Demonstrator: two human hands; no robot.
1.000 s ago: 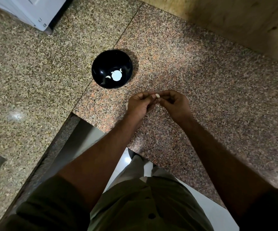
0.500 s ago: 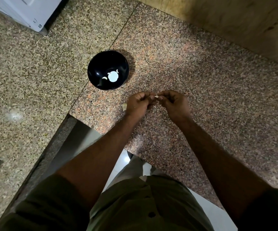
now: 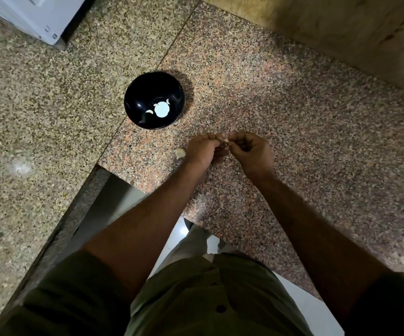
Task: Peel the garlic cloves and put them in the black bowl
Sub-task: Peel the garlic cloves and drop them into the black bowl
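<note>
Clove (image 3: 226, 141) pinched between left hand (image 3: 204, 150) and right hand (image 3: 252, 151), fingers curled; axis unclear | bowl (image 3: 154, 103) at 10 o'clock on worktop (image 3: 293, 122), cloves inside | loose clove (image 3: 180, 153) beside left hand.

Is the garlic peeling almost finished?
Partly. A few peeled cloves already lie in the black bowl. Both the left hand and right hand pinch one clove between them, mid-peel. One more piece of garlic waits on the counter.
</note>
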